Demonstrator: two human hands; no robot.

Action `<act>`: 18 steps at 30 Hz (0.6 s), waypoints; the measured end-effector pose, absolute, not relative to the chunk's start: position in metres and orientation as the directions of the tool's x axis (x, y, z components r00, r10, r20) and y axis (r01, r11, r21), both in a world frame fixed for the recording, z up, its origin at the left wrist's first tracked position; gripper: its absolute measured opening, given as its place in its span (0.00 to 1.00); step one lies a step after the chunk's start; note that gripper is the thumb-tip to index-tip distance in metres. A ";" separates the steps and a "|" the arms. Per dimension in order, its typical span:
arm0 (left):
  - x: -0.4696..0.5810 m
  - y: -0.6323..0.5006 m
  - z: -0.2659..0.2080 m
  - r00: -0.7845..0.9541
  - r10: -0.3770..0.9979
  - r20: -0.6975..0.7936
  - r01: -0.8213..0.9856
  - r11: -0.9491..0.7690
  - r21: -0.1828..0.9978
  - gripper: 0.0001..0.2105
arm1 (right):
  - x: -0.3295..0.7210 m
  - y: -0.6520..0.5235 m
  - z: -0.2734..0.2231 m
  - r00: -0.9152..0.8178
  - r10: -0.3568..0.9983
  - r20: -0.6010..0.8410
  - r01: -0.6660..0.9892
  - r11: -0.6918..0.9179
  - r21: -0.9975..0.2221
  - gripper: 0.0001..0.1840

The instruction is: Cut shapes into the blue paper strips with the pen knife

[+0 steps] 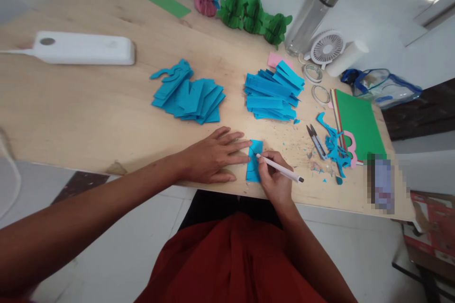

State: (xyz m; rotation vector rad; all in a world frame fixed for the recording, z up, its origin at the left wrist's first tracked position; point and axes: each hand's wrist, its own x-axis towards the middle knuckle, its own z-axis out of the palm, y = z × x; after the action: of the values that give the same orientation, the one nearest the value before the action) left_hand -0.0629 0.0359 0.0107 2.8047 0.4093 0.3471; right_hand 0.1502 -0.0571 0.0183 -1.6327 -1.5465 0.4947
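A small blue paper rectangle (253,173) with dark drawn lines lies near the table's front edge. My left hand (216,155) rests flat with fingers spread, its fingertips on the paper's left side. Between the fingers of my right hand (277,180) is a white pen (284,169), its tip touching the paper. Beyond my left hand lies a stack of folded blue paper pieces (192,99), with a curvy cut strip on top. A second pile of blue paper strips (272,92) sits farther ahead to the right.
Thread snippers (316,142) and blue paper scraps (336,147) lie right, near green paper sheets (359,123). Tape rolls (321,94), a small fan (327,48), a clear bottle (307,21) and green paper decorations (253,13) stand along the wall. A white device (85,48) lies left.
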 end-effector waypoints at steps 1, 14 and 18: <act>-0.063 0.036 0.011 0.931 0.311 0.190 0.244 -0.919 0.309 0.25 | 0.150 -0.057 0.018 0.175 0.953 0.246 0.631 0.083 -0.771 0.05; -0.063 0.035 0.010 0.932 0.312 0.186 0.248 -0.921 0.301 0.25 | 0.149 -0.057 0.022 0.186 0.954 0.237 0.628 0.071 -0.775 0.05; -0.063 0.036 0.010 0.929 0.311 0.201 0.243 -0.921 0.303 0.25 | 0.149 -0.057 0.023 0.191 0.953 0.234 0.628 0.065 -0.776 0.04</act>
State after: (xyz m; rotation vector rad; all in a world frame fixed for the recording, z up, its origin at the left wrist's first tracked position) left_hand -0.0629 0.0358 0.0101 2.8124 0.4123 0.3576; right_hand 0.1486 -0.0567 0.0229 -1.6481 -1.5221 0.5007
